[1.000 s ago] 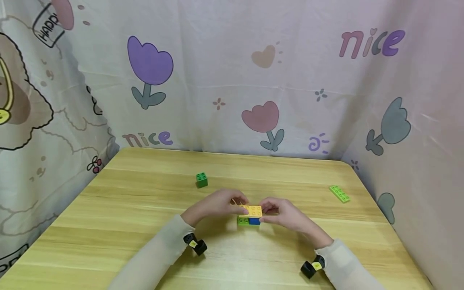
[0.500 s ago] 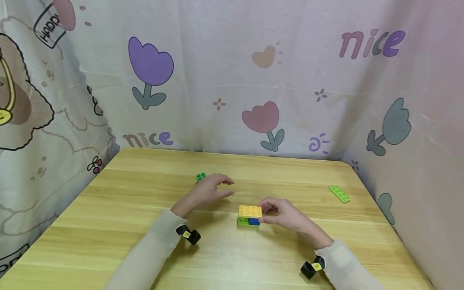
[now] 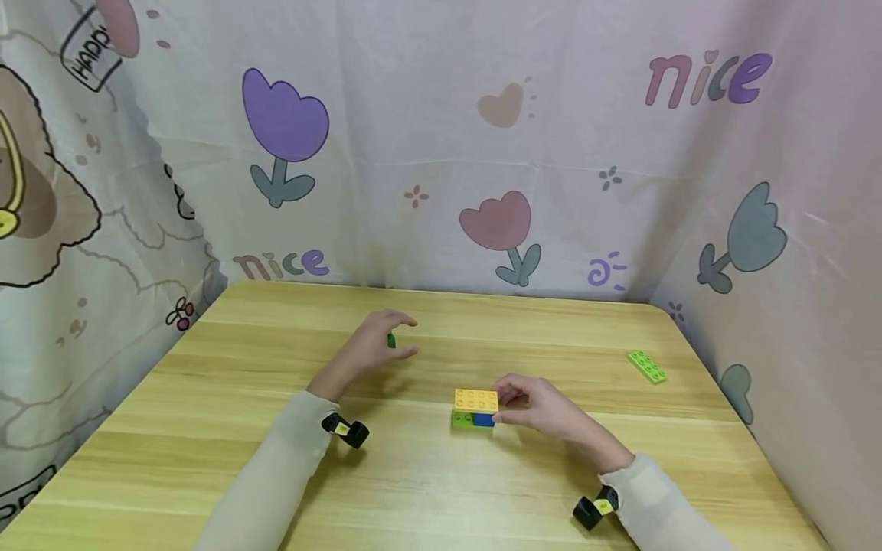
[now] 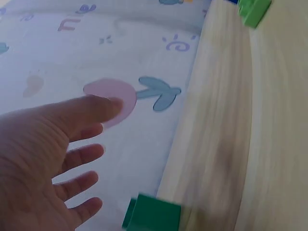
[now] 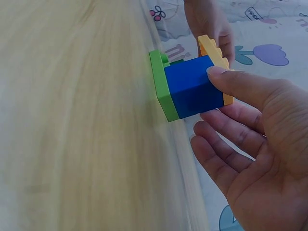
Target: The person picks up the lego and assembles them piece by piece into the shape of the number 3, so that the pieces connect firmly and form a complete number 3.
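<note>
Near the middle of the table stands a small stack of toy building blocks: a light green plate (image 5: 162,89) below, a blue block (image 5: 192,89) on its right half, and a yellow plate (image 3: 476,400) on top. My right hand (image 3: 540,409) pinches the stack's right end, thumb on the blue block, other fingers on the far side. Farther back on the left, my left hand (image 3: 368,344) reaches around a dark green block (image 3: 391,340) with thumb and fingers spread. That block is mostly hidden in the head view; the left wrist view shows the green block (image 4: 155,214) apart from the fingers.
A loose light green plate (image 3: 647,366) lies on the wooden table (image 3: 276,344) at the right. A printed curtain (image 3: 400,115) hangs behind the table and along its sides. Both wrists wear a black camera.
My left hand has let go of the yellow plate and moved back and left to the green block. The right hand keeps its hold on the stack.
</note>
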Available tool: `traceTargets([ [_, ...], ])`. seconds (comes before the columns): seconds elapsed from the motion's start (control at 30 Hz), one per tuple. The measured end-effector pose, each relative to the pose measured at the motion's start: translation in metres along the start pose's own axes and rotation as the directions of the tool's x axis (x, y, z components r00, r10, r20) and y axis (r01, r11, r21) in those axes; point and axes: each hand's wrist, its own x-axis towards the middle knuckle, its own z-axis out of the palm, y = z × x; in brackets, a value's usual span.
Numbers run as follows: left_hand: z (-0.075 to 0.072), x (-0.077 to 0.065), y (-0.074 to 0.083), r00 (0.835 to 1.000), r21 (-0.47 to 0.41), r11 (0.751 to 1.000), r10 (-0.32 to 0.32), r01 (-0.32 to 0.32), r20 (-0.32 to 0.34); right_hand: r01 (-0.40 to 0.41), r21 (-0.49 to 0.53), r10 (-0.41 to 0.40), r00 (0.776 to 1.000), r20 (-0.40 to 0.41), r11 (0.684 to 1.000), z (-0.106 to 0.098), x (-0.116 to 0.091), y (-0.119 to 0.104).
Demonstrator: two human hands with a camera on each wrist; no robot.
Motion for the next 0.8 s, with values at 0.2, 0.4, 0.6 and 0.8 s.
traceTargets([
  [0.2, -0.004, 0.000, -0.016, 0.997, -0.015, 0.997, -0.077, 0.077, 0.011, -0.003, 0.003, 0.003, 1.000, -0.004, 1.000, -0.001, -0.002, -0.002],
  [0.4, -0.001, 0.000, -0.031, 0.995, -0.024, 0.995, -0.094, 0.095, 0.045, -0.012, 0.014, 0.012, 1.000, -0.007, 1.000, 0.001, -0.001, -0.001],
  [0.6, 0.002, -0.002, -0.039, 0.990, -0.024, 0.991, -0.132, 0.133, 0.052, -0.007, -0.011, 0.007, 1.000, -0.005, 1.000, 0.002, 0.000, -0.001],
  [0.8, 0.001, 0.001, -0.046, 0.985, -0.017, 0.986, -0.164, 0.165, 0.049, -0.012, -0.004, 0.012, 1.000, -0.015, 1.000, 0.002, 0.000, -0.003],
])
